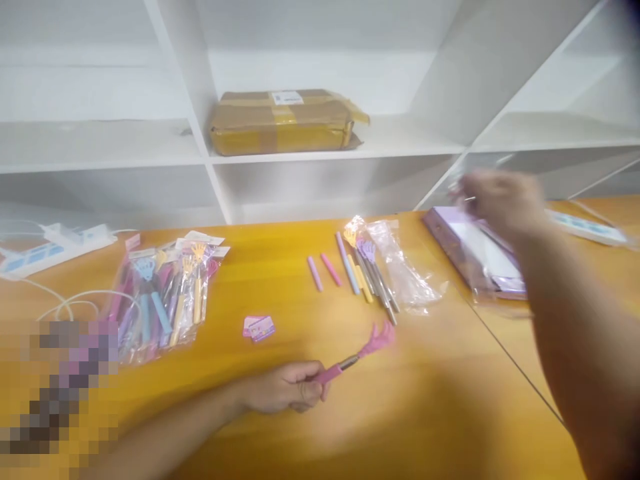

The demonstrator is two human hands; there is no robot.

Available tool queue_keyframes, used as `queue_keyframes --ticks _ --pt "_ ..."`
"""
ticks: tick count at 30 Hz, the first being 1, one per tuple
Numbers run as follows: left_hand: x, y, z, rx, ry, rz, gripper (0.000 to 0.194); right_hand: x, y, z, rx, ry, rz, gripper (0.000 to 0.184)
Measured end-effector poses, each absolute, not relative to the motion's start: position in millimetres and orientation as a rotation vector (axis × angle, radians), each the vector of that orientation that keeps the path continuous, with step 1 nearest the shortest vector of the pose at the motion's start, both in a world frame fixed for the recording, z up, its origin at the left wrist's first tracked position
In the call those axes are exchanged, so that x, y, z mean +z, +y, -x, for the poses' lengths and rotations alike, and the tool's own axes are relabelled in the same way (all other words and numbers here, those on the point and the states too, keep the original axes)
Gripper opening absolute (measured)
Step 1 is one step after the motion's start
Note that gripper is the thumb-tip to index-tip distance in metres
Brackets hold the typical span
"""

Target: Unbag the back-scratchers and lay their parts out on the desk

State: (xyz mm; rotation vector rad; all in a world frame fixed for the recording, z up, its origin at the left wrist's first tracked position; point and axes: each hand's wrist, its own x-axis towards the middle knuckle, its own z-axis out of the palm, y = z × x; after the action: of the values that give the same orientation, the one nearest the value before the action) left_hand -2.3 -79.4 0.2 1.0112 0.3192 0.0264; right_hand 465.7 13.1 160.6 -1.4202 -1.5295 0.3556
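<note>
My left hand (293, 387) is closed round the handle of a pink back scratcher (350, 360), its claw end pointing up to the right. My right hand (500, 200), smeared by motion, is raised at the right above a purple box (445, 237). Its fingers are pinched on what looks like a clear plastic bag (454, 185). Between the hands lie several loose back scratchers (373, 267), with purple, pink, blue and yellow handle sleeves (331, 269) beside them. An unfilled clear bag (405, 273) rests right of these.
Bagged back scratchers (167, 293) are piled at the left. Two small printed cards (260, 328) lie mid-table. White power strips (65, 243) with cables stand at both sides. A taped carton (285, 123) sits in the white shelf (335, 160) behind.
</note>
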Motion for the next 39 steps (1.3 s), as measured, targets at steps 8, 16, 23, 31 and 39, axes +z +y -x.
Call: queue_keyframes --ticks 8,16,23,31,39 --pt "-4.4 -75.4 5.3 0.382 0.519 -1.166 0.054 104.3 34.2 -449.9 0.045 -1.561 1.936 0.027" --pt "3.7 -62.0 8.0 0.381 0.794 -1.701 0.034 84.5 18.6 -407.4 -0.418 -2.079 1.861 0.037" --pt "-1.7 -60.7 11.2 0.322 0.759 -1.732 0.038 35.5 91.2 -429.9 0.038 -1.977 2.515 0.083" --pt "-1.0 -58.8 10.9 0.309 0.743 -1.759 0.036 7.5 69.6 -437.4 0.135 -1.768 2.587 0.093" --pt "-3.7 -56.8 10.8 0.304 0.722 -1.744 0.037 -11.9 72.1 -453.5 0.202 -1.607 2.551 0.101"
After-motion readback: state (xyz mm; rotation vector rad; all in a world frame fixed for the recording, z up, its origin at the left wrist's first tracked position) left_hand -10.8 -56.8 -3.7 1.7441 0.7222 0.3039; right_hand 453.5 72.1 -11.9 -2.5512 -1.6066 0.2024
